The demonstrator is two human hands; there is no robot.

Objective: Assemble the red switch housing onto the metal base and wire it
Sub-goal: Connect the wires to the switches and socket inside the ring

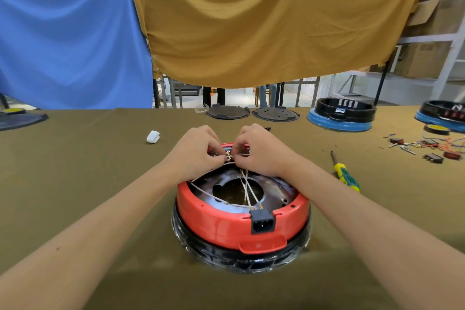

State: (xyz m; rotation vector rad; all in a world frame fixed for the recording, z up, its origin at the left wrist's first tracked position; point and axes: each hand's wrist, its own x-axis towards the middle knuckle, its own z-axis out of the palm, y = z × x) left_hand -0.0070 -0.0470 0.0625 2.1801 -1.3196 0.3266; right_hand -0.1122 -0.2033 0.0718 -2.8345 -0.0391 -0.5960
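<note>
The red switch housing (pixel 214 219) sits as a ring on the round metal base (pixel 279 191), upside down on the table, with a black power socket (pixel 262 221) at its near side. White wires (pixel 247 190) cross the base's central opening toward the far rim. My left hand (pixel 198 152) and my right hand (pixel 259 150) meet at the far rim, each pinching a small brass wire terminal (pixel 228 156) between thumb and fingertips. The terminals' attachment point is hidden by my fingers.
A yellow-green screwdriver (pixel 344 173) lies right of the housing. Loose switches and wire bits (pixel 425 147) are scattered far right. A white wad (pixel 153 136) lies to the left. Black round plates (pixel 227 111) and blue-based housings (pixel 342 114) line the table's far edge.
</note>
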